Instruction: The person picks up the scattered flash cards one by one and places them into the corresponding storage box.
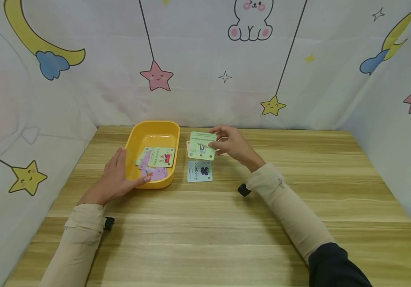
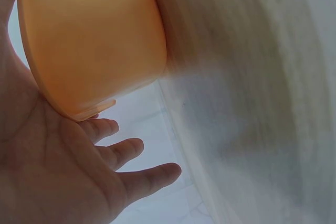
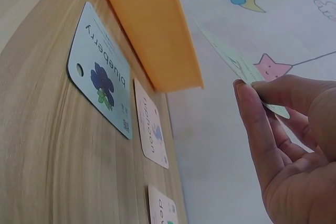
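Observation:
My right hand (image 1: 232,144) pinches a green flash card (image 1: 201,146) between thumb and fingers, lifted above the table in the right wrist view (image 3: 241,69). Beneath it lie a blue "blueberry" card (image 1: 199,171) and a pink "typhoon" card (image 3: 151,124). At the near left corner of a yellow plastic bin (image 1: 152,184), my left hand (image 1: 113,179) rests with its fingers nearly straight along the outside and its thumb at the near rim. Inside the bin several cards overlap, among them a green "Children's Day" card (image 1: 161,157) and purple ones (image 1: 156,173).
Another pink card (image 3: 161,205) lies partly in view on the wooden table (image 1: 227,231), close to the back edge. A white curtain (image 1: 205,103) with printed stars and moons hangs behind the table and along both sides.

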### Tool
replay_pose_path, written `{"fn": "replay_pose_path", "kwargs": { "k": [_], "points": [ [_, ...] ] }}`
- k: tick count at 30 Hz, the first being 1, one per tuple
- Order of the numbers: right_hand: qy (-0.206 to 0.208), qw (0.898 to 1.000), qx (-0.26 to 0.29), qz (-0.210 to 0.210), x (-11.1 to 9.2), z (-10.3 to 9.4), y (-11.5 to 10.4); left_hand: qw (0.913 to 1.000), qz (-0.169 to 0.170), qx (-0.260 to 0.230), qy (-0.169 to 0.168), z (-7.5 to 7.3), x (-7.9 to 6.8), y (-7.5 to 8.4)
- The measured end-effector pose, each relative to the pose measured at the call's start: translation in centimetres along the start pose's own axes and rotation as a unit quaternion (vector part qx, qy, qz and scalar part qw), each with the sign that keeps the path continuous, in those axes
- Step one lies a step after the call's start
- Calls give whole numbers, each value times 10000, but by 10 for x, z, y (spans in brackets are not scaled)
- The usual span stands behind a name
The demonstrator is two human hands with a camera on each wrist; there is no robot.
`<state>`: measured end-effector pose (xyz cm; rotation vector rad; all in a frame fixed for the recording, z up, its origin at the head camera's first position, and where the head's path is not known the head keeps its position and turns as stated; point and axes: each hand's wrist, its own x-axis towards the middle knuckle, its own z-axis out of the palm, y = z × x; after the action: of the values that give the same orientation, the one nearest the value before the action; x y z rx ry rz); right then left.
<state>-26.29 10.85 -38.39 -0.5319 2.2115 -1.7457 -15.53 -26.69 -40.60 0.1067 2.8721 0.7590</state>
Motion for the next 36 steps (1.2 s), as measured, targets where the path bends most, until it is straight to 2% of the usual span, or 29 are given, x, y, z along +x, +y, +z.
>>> {"fn": "replay_pose_path", "kwargs": {
  "k": [23,36],
  "points": [
    [-107,9998,-55,-132,19,28,-8,9999,129,85,74,0,0,3],
    [-106,9992,-192,-342,31,47,-15,9999,51,111,40,0,1,1]
  ]
}}
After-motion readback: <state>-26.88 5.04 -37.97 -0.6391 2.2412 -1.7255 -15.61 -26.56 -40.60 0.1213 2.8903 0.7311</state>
